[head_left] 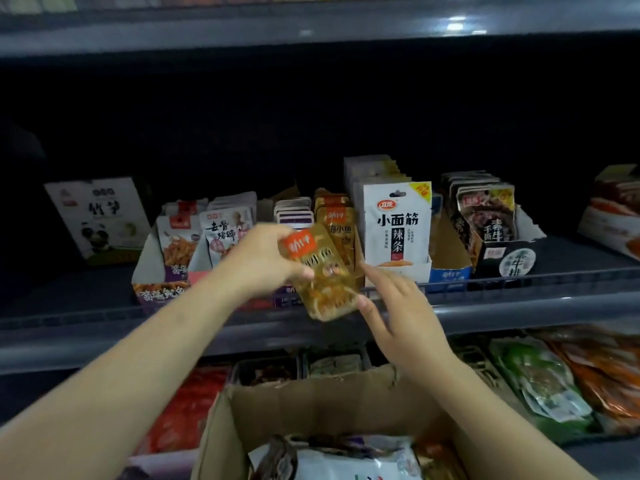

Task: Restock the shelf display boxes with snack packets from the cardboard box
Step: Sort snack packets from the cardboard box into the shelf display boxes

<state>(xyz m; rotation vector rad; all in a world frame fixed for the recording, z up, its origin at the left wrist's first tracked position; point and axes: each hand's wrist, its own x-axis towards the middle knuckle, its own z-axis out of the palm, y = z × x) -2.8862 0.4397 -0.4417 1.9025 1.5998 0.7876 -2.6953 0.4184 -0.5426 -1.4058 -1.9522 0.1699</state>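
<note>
My left hand (265,259) grips a stack of yellow-brown snack packets (325,278) with an orange label, held tilted in front of the shelf. My right hand (393,313) is just right of the stack, its straight fingers touching the lower right edge. Behind the stack stands a display box of matching yellow packets (341,226). The open cardboard box (311,403) sits below my arms, with more packets (346,459) inside.
A row of display boxes lines the shelf: orange fish snacks (176,247), pink-white packets (227,237), white spicy strips (398,226), dark packets (488,220). A wire rail (519,282) fronts the shelf. The lower shelf holds red (180,410) and green bags (540,386).
</note>
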